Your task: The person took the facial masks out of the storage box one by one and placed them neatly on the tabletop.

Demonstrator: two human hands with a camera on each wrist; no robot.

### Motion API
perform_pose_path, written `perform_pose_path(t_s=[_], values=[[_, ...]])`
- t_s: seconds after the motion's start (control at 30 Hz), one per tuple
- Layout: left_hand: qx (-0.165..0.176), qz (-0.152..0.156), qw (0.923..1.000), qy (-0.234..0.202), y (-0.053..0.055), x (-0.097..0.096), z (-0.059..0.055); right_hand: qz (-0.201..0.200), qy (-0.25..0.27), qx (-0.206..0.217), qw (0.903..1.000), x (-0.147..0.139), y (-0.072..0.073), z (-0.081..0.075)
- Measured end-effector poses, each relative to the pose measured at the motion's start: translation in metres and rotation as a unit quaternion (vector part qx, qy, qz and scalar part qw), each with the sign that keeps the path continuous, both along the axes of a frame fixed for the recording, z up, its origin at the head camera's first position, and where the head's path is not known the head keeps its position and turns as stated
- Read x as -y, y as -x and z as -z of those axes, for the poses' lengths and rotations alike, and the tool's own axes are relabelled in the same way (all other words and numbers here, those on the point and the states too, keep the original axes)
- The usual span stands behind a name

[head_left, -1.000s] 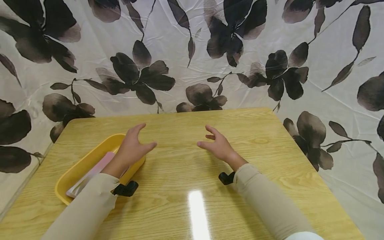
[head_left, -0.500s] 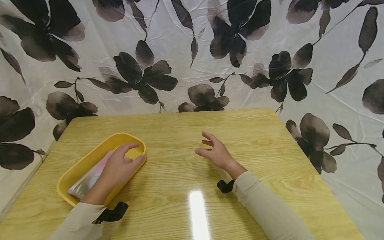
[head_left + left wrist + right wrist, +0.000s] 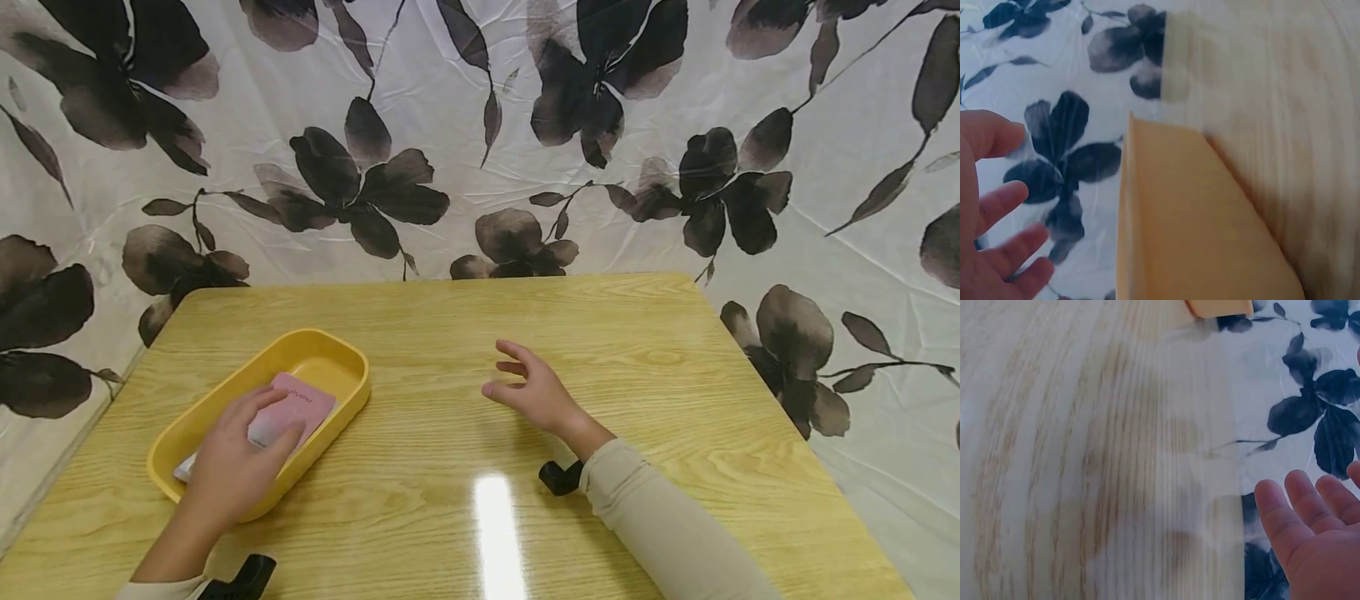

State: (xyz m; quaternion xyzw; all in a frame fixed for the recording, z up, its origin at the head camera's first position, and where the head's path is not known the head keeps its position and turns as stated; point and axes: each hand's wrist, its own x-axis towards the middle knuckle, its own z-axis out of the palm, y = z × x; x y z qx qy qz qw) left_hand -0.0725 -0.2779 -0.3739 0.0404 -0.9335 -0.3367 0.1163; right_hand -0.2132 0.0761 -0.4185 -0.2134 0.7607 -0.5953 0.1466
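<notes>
A yellow tray point(image 3: 341, 354) with rounded corners stands on the left of the table. In it lies a flat pink packet point(image 3: 309, 406) with small lettering, pale and shiny toward its near end. My left hand point(image 3: 236, 462) is over the tray and covers part of the packet; its fingers and thumb are spread apart. Whether it touches the packet, I cannot tell. The left wrist view shows the tray's outer wall point(image 3: 1179, 212) beside these fingers point(image 3: 1013, 250). My right hand point(image 3: 542, 396) hovers above the table, thumb and fingers apart, holding nothing.
The wood-grain table point(image 3: 450, 358) has rounded far corners. Behind it and along its sides hangs a white sheet point(image 3: 450, 125) with dark flowers. A bright light reflection point(image 3: 498, 533) lies on the near part of the tabletop. Both wrists wear a black device point(image 3: 561, 477).
My left hand has drawn back toward me and to the left, from beyond the tray's edge to over the packet. The right hand has come slightly nearer.
</notes>
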Motion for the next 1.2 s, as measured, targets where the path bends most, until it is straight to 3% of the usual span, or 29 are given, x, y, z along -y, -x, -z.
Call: perform_pose_path(t_s=[0.13,0.33,0.53,0.8,0.9,1.1,1.2], values=[[-0.032,-0.017,0.9991,0.024,-0.007,0.013,0.007,-0.001,0.003,-0.001,1.0000,0.001,-0.002,0.000],[-0.025,-0.070,0.9961,0.048,-0.018,0.035,0.016,-0.008,0.007,0.004,0.9999,0.002,-0.006,0.000],[0.011,-0.123,0.9909,0.054,-0.027,0.055,0.027,-0.019,0.022,0.008,0.9995,0.004,-0.011,0.000],[0.059,-0.159,0.9854,0.018,-0.032,0.080,0.042,-0.033,0.033,0.008,0.9989,0.009,-0.018,-0.001],[0.069,-0.160,0.9847,-0.003,-0.034,0.090,0.048,-0.039,0.044,0.010,0.9982,0.011,-0.021,-0.003],[0.121,-0.161,0.9789,-0.033,-0.032,0.096,0.054,-0.049,0.059,0.018,0.9969,0.014,-0.025,-0.003],[0.124,-0.160,0.9783,-0.046,-0.030,0.096,0.057,-0.054,0.060,0.020,0.9965,0.015,-0.027,-0.004]])
